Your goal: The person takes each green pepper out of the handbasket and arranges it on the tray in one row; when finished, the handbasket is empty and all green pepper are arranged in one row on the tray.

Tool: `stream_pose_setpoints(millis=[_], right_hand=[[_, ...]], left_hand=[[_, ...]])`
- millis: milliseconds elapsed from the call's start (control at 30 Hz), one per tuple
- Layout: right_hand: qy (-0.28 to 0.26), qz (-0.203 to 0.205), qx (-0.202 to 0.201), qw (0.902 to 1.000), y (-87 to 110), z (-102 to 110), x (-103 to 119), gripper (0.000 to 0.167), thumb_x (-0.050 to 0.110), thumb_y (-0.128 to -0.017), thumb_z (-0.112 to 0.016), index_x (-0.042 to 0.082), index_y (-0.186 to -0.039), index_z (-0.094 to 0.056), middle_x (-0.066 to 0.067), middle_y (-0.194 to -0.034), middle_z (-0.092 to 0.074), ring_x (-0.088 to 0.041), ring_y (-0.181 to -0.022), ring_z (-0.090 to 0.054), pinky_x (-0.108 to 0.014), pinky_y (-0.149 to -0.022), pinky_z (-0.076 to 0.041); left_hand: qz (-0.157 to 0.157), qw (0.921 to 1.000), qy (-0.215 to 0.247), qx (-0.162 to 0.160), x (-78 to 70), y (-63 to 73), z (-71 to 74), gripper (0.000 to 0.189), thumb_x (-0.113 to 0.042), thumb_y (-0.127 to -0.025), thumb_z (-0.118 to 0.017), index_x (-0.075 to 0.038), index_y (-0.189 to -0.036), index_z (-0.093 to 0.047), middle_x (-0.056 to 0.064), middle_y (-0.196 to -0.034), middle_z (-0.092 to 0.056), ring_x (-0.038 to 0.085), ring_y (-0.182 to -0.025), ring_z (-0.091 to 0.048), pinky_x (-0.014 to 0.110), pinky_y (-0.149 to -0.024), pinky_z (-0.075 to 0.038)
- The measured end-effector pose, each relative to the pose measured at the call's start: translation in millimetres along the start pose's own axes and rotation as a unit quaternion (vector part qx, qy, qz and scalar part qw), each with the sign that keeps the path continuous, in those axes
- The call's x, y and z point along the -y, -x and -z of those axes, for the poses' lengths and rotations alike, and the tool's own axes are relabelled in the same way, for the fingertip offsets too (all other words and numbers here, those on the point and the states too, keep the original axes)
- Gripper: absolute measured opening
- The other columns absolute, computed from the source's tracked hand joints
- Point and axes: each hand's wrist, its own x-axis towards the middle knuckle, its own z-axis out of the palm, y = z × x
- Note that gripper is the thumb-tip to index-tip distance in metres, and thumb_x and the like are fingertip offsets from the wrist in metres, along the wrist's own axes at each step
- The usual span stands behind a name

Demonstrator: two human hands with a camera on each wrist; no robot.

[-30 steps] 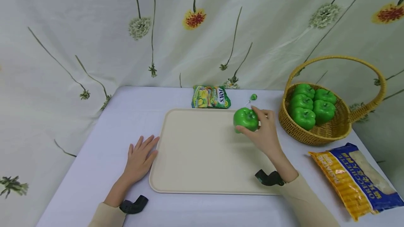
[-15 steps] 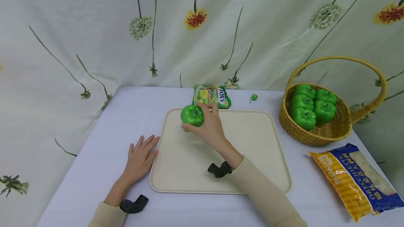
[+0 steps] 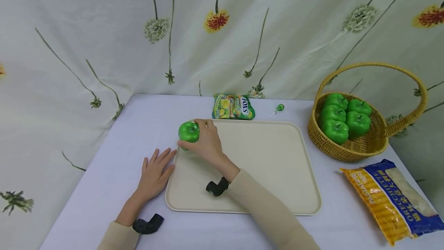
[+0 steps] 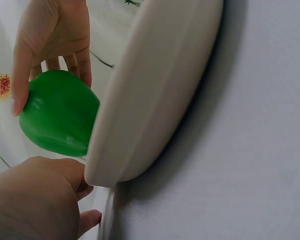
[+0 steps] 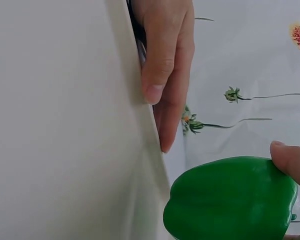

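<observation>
My right hand [image 3: 207,144] holds a glossy green bell pepper [image 3: 188,131] between thumb and fingers, over the far left corner of a beige tray [image 3: 263,165]. In the right wrist view the pepper [image 5: 232,197] is seen from its side, lobed and tapering a little, with the thumb on its upper right. The left wrist view has the pepper [image 4: 57,112] close to the tray rim. My left hand [image 3: 155,174] lies palm down on the white cloth with its fingers spread, fingertips right at the tray's left edge.
A wicker basket [image 3: 343,156] with a tall handle stands at the right, with several green bell peppers [image 3: 335,131] inside. Behind the tray lie a green Fox's candy bag [image 3: 233,107] and a small green lollipop [image 3: 280,107]. An orecchiette pasta bag [image 3: 393,200] lies front right.
My right hand has carried the bell pepper leftward across the tray, from its far right side to its far left corner. The left hand has stayed in place.
</observation>
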Motion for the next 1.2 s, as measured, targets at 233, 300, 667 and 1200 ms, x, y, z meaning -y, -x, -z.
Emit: stream_pose_setpoints(millis=[233, 300, 667, 1200], right_hand=[[0.018, -0.011, 0.014, 0.9997, 2.4, -13, -1, 0.078, 0.052, -0.075, -0.08, 0.016, -0.138, -0.049, -0.01, -0.129, -0.05, -0.026, -0.115, -0.053, -0.042, -0.086, -0.054], [0.024, -0.01, 0.017, 0.9995, 3.4, -14, -2, 0.08, 0.053, -0.074, -0.081, 0.016, -0.138, -0.049, -0.011, -0.129, -0.049, -0.025, -0.114, -0.052, -0.041, -0.086, -0.053], [0.017, 0.025, 0.037, 0.9989, 5.8, -12, -6, 0.08, 0.032, -0.074, -0.086, 0.012, -0.141, -0.047, -0.013, -0.129, -0.048, -0.025, -0.117, -0.049, -0.042, -0.095, -0.049], [0.029, 0.035, 0.04, 0.9982, 5.7, -13, -7, 0.082, 0.033, -0.074, -0.086, 0.015, -0.144, -0.045, -0.012, -0.129, -0.048, -0.024, -0.118, -0.047, -0.038, -0.091, -0.05]], left_hand=[[-0.004, 1.0, 0.0, -0.008, -1.9, 0.4, 0.3, 0.047, -0.023, -0.101, -0.049, -0.01, -0.146, -0.045, 0.022, -0.151, -0.04, 0.053, -0.144, -0.017, 0.075, -0.109, -0.004], [-0.004, 1.0, -0.002, -0.008, -2.3, 0.4, 0.2, 0.047, -0.023, -0.101, -0.05, -0.01, -0.146, -0.045, 0.022, -0.151, -0.041, 0.053, -0.144, -0.018, 0.075, -0.109, -0.004], [0.0, 1.0, -0.002, -0.001, -1.9, 0.5, 1.7, 0.047, -0.023, -0.101, -0.049, -0.008, -0.146, -0.045, 0.021, -0.152, -0.04, 0.052, -0.144, -0.017, 0.074, -0.11, -0.004], [-0.01, 0.9999, 0.005, -0.011, -1.2, 0.1, 1.4, 0.047, -0.022, -0.101, -0.049, -0.003, -0.144, -0.047, 0.022, -0.152, -0.04, 0.053, -0.143, -0.019, 0.076, -0.108, -0.005]])
